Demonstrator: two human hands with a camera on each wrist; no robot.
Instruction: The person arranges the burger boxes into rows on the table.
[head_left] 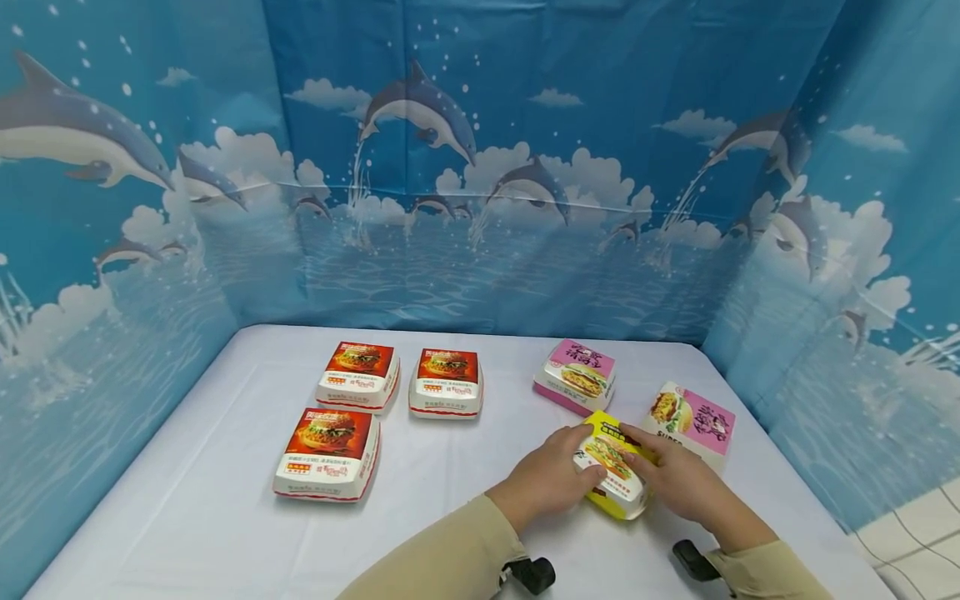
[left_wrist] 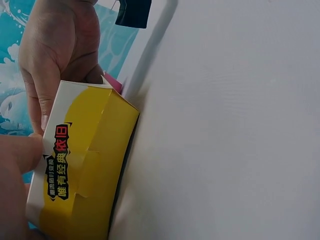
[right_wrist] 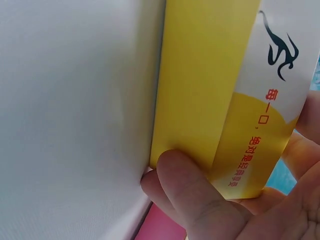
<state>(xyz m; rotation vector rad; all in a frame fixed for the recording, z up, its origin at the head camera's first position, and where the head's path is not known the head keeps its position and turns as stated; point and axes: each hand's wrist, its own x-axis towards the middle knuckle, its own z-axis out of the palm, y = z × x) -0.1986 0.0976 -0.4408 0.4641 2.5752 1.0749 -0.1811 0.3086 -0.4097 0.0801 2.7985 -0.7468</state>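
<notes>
A yellow and white burger box (head_left: pixel 609 471) with a burger picture on its lid stands tilted at the right front of the table. The left hand (head_left: pixel 547 477) grips its left side, thumb over the near part of the lid. From the other side, the right hand (head_left: pixel 678 482) holds the box, its fingers curled on the lid and side. In the right wrist view, fingertips (right_wrist: pixel 182 172) press the yellow side wall. Black lettering shows on the box's side in the left wrist view. Just behind the right hand lies a pink and white burger box (head_left: pixel 705 419), partly covered.
Another pink burger box (head_left: pixel 577 377) sits at the back right. Several red and white burger boxes stand on the left: one at the back (head_left: pixel 358 377), one beside it (head_left: pixel 447 383), one nearer (head_left: pixel 327 454). A dolphin-print curtain (head_left: pixel 480 250) encloses the white table (head_left: pixel 187 500).
</notes>
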